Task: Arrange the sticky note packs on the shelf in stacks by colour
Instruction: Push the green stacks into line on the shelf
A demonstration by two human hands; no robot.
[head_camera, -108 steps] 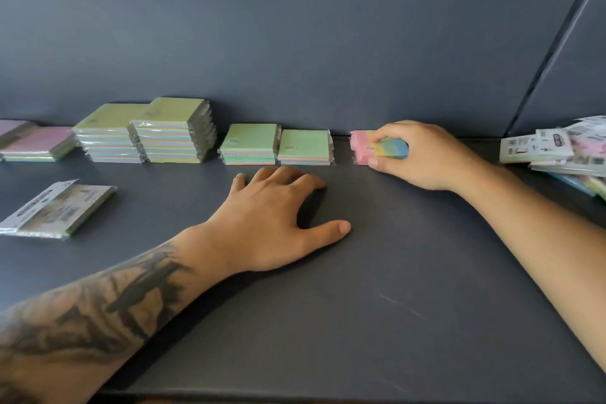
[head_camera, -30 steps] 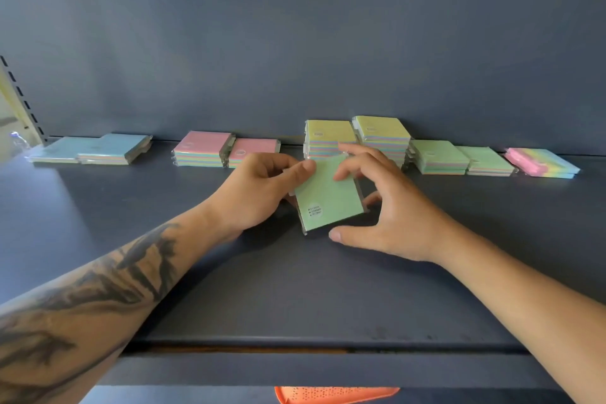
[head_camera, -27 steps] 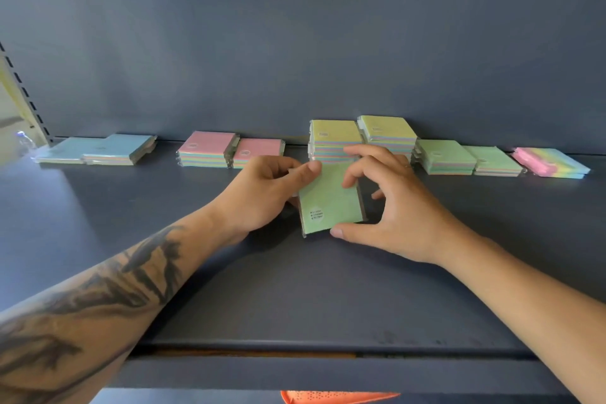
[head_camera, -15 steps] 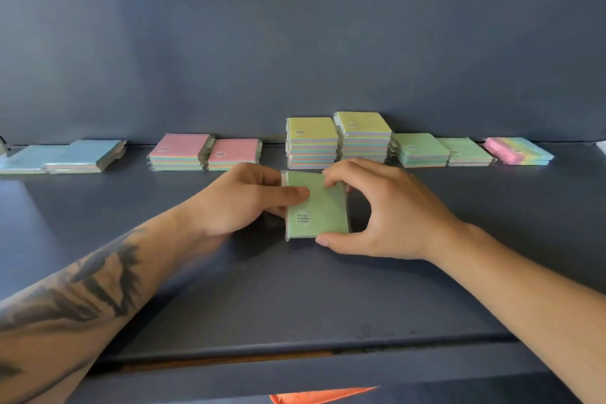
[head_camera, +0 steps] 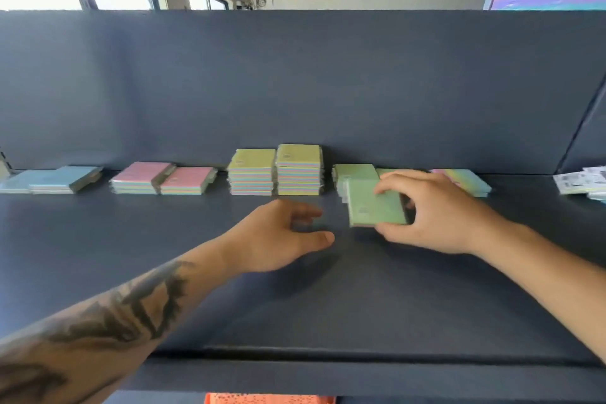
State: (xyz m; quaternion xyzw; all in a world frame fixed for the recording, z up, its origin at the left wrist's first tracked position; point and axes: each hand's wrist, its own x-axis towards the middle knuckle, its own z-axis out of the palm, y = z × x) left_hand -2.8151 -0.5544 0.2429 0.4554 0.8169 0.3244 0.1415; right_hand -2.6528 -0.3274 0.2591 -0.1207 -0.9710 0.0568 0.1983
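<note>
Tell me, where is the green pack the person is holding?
In the head view, right of centre: the right hand grips the green pack just in front of the green stacks, right of the tall yellow stacks.

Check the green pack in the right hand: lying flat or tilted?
Tilted. The right hand pinches the green pack with its far edge raised, just in front of the green stack, not yet on it.

Dark shelf (head_camera: 131, 256) bearing sticky-note stacks (head_camera: 275, 170)
</note>
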